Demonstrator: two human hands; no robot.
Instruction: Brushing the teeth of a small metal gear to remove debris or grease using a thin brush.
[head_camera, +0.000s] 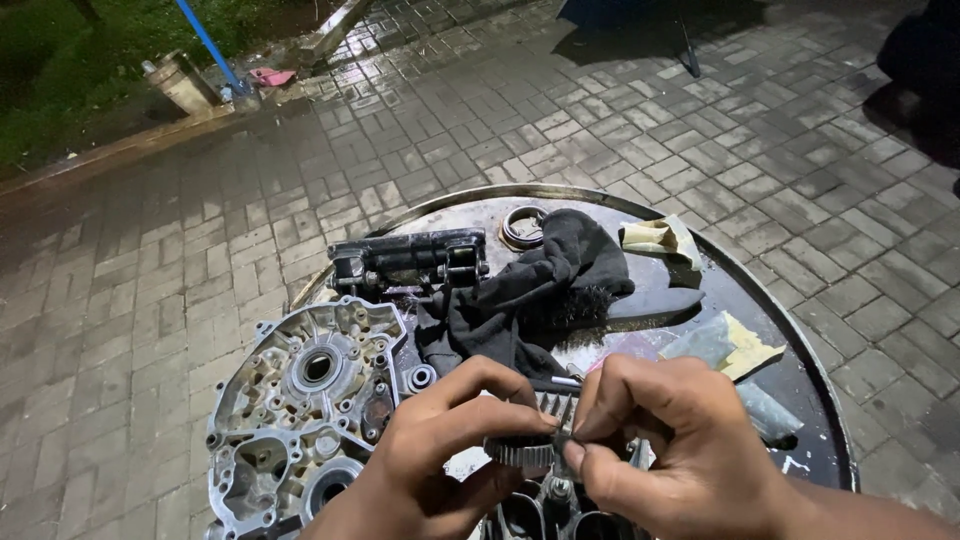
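My left hand (430, 460) pinches a small toothed metal gear (520, 452) between thumb and fingers at the bottom centre. My right hand (680, 450) meets it from the right, fingertips closed on a thin metal piece (566, 412) that sticks up at the gear's right edge. Both hands hover over dark engine parts (550, 505) at the bottom edge, mostly hidden. To the left lies a silver engine crankcase half (300, 410) with round bearing holes.
Everything rests on a round metal tray (800, 370) over wet paving bricks. On it: a black cloth (540, 290), a black metal part (410, 260), a ring (520, 228), a brush (620, 305), yellowish sandpaper pieces (725, 345). A blue pole (208, 45) and grass lie far left.
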